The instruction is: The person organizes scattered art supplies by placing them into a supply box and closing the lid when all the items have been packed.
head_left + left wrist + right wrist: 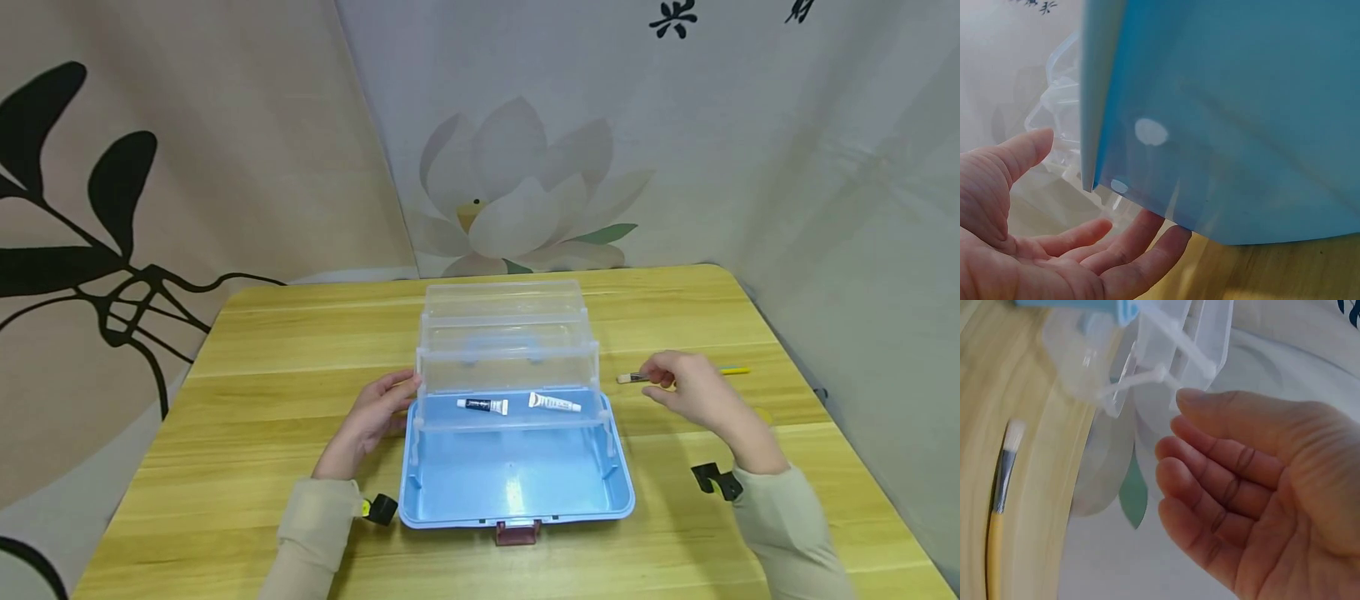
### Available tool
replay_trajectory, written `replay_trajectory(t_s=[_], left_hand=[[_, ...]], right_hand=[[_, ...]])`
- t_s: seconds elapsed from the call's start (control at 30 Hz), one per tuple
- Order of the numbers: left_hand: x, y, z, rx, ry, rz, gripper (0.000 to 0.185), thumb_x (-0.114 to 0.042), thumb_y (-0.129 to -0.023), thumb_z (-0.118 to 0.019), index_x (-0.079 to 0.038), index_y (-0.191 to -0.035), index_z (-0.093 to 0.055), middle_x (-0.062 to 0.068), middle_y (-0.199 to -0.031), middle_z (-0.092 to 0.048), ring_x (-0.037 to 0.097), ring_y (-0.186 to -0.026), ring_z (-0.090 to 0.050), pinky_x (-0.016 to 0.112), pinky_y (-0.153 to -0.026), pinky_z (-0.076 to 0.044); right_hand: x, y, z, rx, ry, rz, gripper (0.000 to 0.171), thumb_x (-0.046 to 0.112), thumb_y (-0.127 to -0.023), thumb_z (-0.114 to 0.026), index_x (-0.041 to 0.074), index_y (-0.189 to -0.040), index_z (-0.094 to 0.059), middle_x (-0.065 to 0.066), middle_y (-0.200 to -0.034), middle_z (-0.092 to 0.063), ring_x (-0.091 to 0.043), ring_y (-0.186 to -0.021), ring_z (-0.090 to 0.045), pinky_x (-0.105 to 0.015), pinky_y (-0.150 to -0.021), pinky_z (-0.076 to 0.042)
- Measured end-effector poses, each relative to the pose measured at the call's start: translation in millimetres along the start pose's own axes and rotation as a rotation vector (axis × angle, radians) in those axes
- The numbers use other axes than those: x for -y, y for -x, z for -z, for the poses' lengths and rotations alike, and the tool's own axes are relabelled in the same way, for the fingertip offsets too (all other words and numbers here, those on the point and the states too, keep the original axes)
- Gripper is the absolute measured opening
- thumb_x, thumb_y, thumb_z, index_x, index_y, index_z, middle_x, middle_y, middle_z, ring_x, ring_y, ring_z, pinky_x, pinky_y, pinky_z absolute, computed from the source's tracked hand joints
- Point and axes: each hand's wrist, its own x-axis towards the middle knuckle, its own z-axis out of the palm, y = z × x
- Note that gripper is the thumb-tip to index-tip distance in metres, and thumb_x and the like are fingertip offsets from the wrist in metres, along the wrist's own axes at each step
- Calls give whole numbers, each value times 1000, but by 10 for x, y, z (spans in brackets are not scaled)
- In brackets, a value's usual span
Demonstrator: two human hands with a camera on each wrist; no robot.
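Observation:
A blue storage box point(517, 483) stands unfolded on the wooden table point(285, 367), its clear tiered trays point(506, 350) and lid raised behind it. Two small tubes point(483, 406) point(555, 403) lie in the lowest clear tray. My left hand point(375, 417) rests with straight fingers against the left end of that tray; its wrist view has the palm point(1054, 250) beside the blue wall point(1229, 112). My right hand point(693, 387) hovers empty, fingers loosely bent, over a yellow-handled paintbrush point(727, 371), which the right wrist view has as the brush point(1000, 487) beside the palm point(1260, 481).
A small black clip point(712, 479) lies on the table by my right sleeve. By the box's front left corner a black and yellow object point(378, 508) sits near my left sleeve. Printed curtains hang close behind and to both sides.

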Motion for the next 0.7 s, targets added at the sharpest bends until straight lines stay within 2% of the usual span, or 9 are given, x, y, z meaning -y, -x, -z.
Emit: replay_trajectory(t_s=[0.23,0.7], left_hand=[[-1,-3,0,-4,4,6,69,-46,-88,-61,-5,-139,-38,19,-132,-49,30,-111,-54,42,-90,-48],[8,-5,-1,0,3,3,71,-47,-87,-62,-5,-139,-38,19,-132,-49,29,-112,-54,41,-89,-49]], right_hand=[[-164,78,17,23,-6,-78,11,0,-79,-70,-1,-89,-66,0,-75,-60,-15,-68,-53,-32,-61,-46],[-398,95,-76,44,-24,-136,8,0,-81,-68,-3,-88,-65,-2,-73,-59,-15,-67,-53,-31,-60,-46]])
